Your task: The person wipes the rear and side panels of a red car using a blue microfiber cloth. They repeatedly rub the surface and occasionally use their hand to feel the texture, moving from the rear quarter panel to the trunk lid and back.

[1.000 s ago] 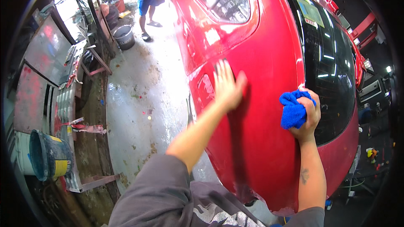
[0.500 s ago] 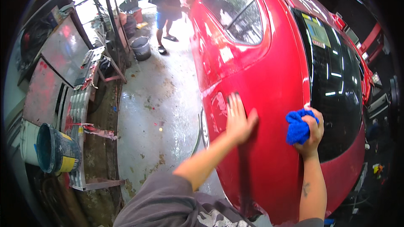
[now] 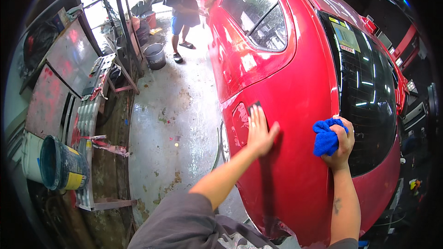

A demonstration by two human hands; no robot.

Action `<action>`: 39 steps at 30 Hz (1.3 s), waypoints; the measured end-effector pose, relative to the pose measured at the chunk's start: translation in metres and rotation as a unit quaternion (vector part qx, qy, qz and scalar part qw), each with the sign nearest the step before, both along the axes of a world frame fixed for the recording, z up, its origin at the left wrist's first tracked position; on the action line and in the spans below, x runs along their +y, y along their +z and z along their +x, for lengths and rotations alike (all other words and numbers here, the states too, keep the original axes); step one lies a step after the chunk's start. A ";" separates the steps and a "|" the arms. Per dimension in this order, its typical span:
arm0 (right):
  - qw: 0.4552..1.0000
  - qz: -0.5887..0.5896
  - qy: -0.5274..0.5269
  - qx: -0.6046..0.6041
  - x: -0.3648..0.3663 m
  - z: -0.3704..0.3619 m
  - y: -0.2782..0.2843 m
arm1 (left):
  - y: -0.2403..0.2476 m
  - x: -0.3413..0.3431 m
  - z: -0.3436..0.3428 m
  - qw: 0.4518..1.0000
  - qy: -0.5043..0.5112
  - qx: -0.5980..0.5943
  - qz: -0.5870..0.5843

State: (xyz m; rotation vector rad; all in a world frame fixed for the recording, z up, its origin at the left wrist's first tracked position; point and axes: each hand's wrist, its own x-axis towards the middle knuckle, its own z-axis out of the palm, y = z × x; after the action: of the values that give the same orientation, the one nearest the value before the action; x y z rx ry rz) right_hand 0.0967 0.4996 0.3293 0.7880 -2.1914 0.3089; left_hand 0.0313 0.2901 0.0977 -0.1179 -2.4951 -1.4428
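Before me is the rear of a red car (image 3: 295, 180), its side panel dull in places. My left hand (image 3: 262, 134) lies flat on that panel, fingers stretched forward, just right of the fuel flap (image 3: 240, 122). Past its fingertips shows the edge of a small dark flat piece, seemingly sandpaper (image 3: 254, 105), pressed under the fingers; most of it is hidden. A crumpled blue cloth (image 3: 326, 139) is gripped in my right hand (image 3: 344, 145), which rests by the lower corner of the dark rear window (image 3: 369, 110).
A person (image 3: 181, 7) stands at the car's far side, touching it. On the wet, stained floor (image 3: 161, 157) is a black bucket (image 3: 154, 56). To the left, a dark paint bucket (image 3: 60, 163) is by a metal bench (image 3: 87, 133) with strips of red-stained material.
My left hand slides slightly on the panel, and the dark piece shows more beyond its fingertips. The cloth and right hand shift up very slightly. The other person's head and arms move a little.
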 end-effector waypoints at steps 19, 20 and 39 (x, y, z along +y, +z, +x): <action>0.984 0.169 -0.036 0.035 -0.022 -0.002 0.022 | 0.014 0.025 0.127 0.998 -0.024 0.008 -0.058; 0.980 0.189 -0.041 0.043 -0.023 -0.017 0.019 | 0.015 0.025 0.126 0.998 -0.020 0.000 -0.063; 0.989 0.024 -0.107 0.096 -0.040 -0.106 0.048 | 0.024 0.032 0.126 0.992 -0.041 -0.083 -0.080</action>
State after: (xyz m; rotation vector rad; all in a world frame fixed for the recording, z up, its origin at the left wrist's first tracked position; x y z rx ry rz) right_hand -0.0096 0.4592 0.3772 0.5749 -2.0836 0.0694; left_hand 0.1575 0.3218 0.1216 -0.1366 -2.7710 -1.3313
